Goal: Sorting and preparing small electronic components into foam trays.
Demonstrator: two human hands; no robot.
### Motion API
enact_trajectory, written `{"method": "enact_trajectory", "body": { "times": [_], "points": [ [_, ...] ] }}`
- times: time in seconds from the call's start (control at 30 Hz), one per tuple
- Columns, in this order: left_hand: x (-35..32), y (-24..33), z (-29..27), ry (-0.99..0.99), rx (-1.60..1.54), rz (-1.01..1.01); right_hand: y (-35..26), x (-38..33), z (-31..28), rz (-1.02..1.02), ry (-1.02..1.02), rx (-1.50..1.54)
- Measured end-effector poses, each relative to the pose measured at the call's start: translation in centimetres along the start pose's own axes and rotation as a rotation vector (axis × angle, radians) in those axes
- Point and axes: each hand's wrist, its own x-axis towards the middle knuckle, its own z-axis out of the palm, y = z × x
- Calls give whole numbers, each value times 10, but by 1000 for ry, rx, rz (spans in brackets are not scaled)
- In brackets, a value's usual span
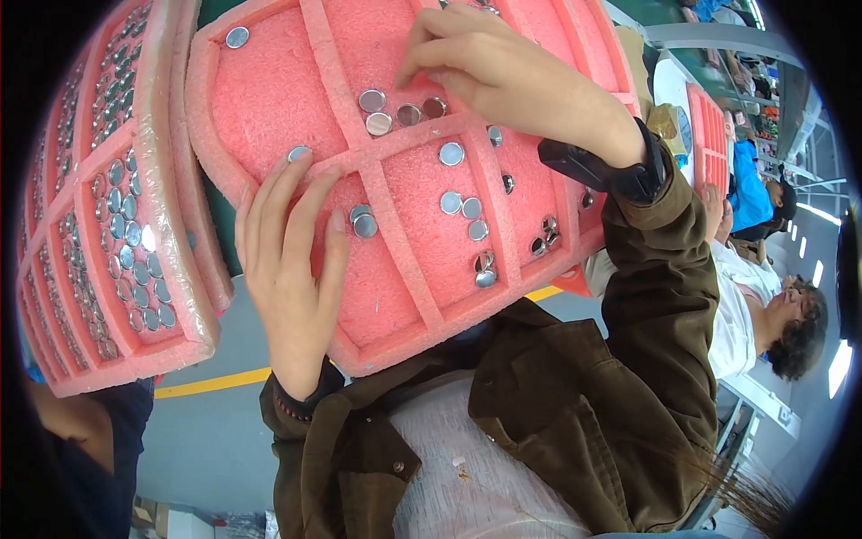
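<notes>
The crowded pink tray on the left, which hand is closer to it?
Left. The left hand is just right of the crowded tray, at the sparser tray; the right hand is farther right.

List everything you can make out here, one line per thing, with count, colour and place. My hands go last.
Near foam tray: one, pink, centre
Loose discs: over fifteen, silvery, scattered in the near tray
Left foam tray: at least one, pink, left side
Packed discs: too many to count, silvery, in the left tray
Far foam tray: at least one, pink, upper right
Co-workers: at least three, white, blue and dark clothing, right and lower left
Floor line: one, yellow, below the trays
Jacket: one, brown, on you
Hands: two, bare, left and right over the near tray
</notes>
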Motion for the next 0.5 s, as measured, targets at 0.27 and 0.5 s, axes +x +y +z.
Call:
{"method": "enact_trajectory", "body": {
  "times": [0.27, 0.5],
  "points": [
    [-1, -1, 0, 10, -4, -1, -24, -20, -25, -37, -42, 106],
    [-1, -2, 1, 16, 2, 20, -39, -42, -12, -50, -10, -121]
  ]
}}
